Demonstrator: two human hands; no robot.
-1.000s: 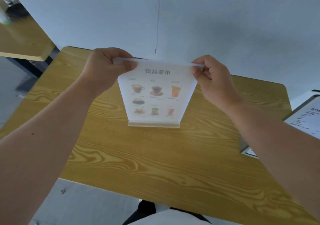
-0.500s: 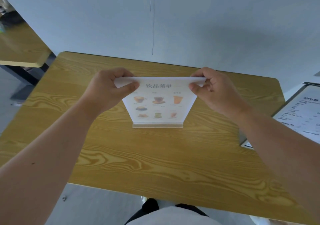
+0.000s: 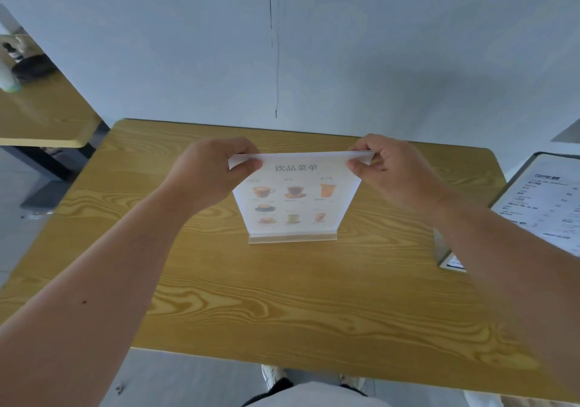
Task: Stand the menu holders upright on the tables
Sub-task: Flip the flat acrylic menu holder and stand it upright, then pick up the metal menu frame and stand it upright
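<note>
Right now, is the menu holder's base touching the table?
Touching. The head view shows the menu holder base flat on the wooden table, no gap beneath.

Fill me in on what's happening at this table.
A person is setting a drinks menu holder upright on the wooden table. The left hand pinches its top left corner, the right hand its top right. Its clear base rests flat on the tabletop. Another menu stand sits at the table's right edge.
</note>
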